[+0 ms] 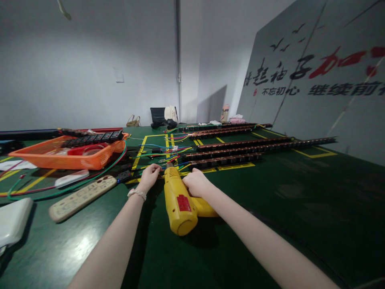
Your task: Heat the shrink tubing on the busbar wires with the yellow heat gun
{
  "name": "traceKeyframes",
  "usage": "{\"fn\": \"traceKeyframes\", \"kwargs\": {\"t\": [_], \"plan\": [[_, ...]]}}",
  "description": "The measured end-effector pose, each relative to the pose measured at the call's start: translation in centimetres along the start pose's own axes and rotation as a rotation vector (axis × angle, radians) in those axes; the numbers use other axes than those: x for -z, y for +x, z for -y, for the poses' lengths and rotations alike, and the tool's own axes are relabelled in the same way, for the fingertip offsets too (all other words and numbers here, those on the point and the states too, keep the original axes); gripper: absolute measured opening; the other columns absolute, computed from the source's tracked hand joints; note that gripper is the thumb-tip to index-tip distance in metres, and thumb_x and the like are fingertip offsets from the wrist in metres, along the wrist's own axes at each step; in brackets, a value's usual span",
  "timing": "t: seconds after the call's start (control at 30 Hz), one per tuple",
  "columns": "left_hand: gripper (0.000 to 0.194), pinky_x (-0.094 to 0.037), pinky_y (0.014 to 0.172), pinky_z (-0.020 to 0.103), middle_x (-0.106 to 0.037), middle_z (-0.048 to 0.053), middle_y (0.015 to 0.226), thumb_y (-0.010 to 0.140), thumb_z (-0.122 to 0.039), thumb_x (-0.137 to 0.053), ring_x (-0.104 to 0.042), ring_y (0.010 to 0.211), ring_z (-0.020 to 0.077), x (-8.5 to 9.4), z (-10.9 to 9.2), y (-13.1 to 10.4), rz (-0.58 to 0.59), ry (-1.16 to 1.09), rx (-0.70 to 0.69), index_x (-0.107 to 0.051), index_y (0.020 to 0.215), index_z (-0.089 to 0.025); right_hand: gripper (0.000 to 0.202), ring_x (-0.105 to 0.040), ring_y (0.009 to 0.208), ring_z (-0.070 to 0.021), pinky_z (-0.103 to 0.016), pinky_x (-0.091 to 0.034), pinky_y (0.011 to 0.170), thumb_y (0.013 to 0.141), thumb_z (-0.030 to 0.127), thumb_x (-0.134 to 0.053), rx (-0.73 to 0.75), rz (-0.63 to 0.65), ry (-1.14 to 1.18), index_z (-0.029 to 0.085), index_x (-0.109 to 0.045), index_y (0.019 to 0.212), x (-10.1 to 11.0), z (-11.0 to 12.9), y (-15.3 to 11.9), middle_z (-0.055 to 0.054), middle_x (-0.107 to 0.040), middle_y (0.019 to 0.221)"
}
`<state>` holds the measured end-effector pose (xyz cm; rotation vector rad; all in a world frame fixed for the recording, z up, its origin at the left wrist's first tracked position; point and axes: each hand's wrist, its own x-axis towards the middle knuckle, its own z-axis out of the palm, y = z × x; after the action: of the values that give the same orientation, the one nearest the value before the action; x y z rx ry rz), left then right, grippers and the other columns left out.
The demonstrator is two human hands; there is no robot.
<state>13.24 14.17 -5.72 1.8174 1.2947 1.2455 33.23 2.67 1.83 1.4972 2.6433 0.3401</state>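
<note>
Plainly, the yellow heat gun [180,200] lies on the green worktop [300,208] between the two hands, its long axis running away from the wearer and its nozzle [170,165] toward the coloured wires [185,167]. The right hand [197,182] is nearer, its grip against the gun's right side, though whether it clamps the handle cannot be told; the left hand [149,176] curls just beside the nozzle, any pinch unclear. Beyond, black-and-copper strips [225,151] block the way ahead, with an orange basket [75,163] and power strip [84,198] leftward.
</note>
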Motion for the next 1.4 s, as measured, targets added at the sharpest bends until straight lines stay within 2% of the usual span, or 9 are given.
{"fn": "traceKeyframes", "kwargs": {"t": [0.17, 0.33, 0.8, 1.17, 1.27, 1.33, 1.4], "plan": [[0.019, -0.047, 0.067, 0.031, -0.068, 0.006, 0.075, 0.072, -0.029, -0.049, -0.061, 0.071, 0.0195, 0.3, -0.1, 0.1, -0.005, 0.112, -0.054, -0.063, 0.078, -0.018, 0.019, -0.065, 0.085, -0.0248, -0.032, -0.041, 0.076, 0.071, 0.017, -0.054, 0.047, -0.041, 0.022, 0.015, -0.069, 0.083, -0.3, 0.7, 1.3, -0.011, -0.071, 0.087], [0.017, -0.046, 0.072, 0.032, -0.068, 0.005, 0.076, 0.07, -0.028, -0.049, -0.061, 0.076, 0.0207, 0.5, -0.2, 0.4, -0.034, 0.16, -0.027, -0.062, 0.076, -0.019, 0.022, -0.065, 0.084, -0.0252, -0.03, -0.044, 0.071, 0.072, 0.018, -0.053, 0.059, -0.056, 0.039, 0.014, -0.07, 0.086, -0.6, 1.1, 2.1, -0.012, -0.07, 0.089], [0.028, -0.047, 0.069, 0.031, -0.069, 0.007, 0.079, 0.066, -0.038, -0.051, -0.062, 0.077, 0.022, 0.6, 0.2, 0.5, 0.01, 0.108, -0.012, -0.062, 0.082, -0.018, 0.022, -0.065, 0.085, -0.0276, -0.032, -0.046, 0.068, 0.071, 0.018, -0.058, 0.067, -0.086, 0.118, 0.014, -0.07, 0.089, -0.5, 0.9, 1.7, -0.012, -0.07, 0.09], [0.028, -0.047, 0.067, 0.031, -0.069, 0.008, 0.079, 0.066, -0.035, -0.051, -0.062, 0.077, 0.0224, 0.6, -0.2, 0.3, 0.01, 0.139, 0.007, -0.063, 0.083, -0.016, 0.017, -0.065, 0.085, -0.0264, -0.031, -0.045, 0.068, 0.069, 0.021, -0.058, 0.027, -0.099, 0.134, 0.016, -0.067, 0.083, -0.8, 0.9, 1.7, -0.011, -0.07, 0.087], [0.028, -0.046, 0.067, 0.03, -0.069, 0.007, 0.078, 0.065, -0.034, -0.051, -0.061, 0.076, 0.0219, 0.7, -0.2, 0.3, 0.012, 0.129, 0.007, -0.063, 0.083, -0.016, 0.036, -0.064, 0.086, -0.0274, -0.034, -0.046, 0.069, 0.072, 0.02, -0.056, -0.047, -0.135, 0.142, 0.013, -0.06, 0.107, -1.2, 1.0, 1.6, -0.013, -0.069, 0.091], [0.027, -0.046, 0.066, 0.03, -0.069, 0.006, 0.077, 0.065, -0.034, -0.051, -0.061, 0.074, 0.0213, 0.7, -0.4, 0.2, 0.025, 0.094, 0.003, -0.062, 0.082, -0.016, 0.059, -0.064, 0.086, -0.028, -0.035, -0.046, 0.068, 0.072, 0.02, -0.055, -0.083, -0.163, 0.154, 0.009, -0.042, 0.129, -1.3, 1.0, 1.4, -0.014, -0.068, 0.095], [0.027, -0.046, 0.066, 0.03, -0.068, 0.006, 0.076, 0.063, -0.034, -0.052, -0.061, 0.073, 0.0211, 0.6, -0.5, 0.1, 0.046, 0.051, 0.008, -0.061, 0.081, -0.016, 0.079, -0.064, 0.086, -0.0279, -0.034, -0.046, 0.068, 0.071, 0.019, -0.058, -0.047, -0.174, 0.178, 0.008, -0.022, 0.141, -1.4, 1.0, 1.3, -0.014, -0.068, 0.098]]}}
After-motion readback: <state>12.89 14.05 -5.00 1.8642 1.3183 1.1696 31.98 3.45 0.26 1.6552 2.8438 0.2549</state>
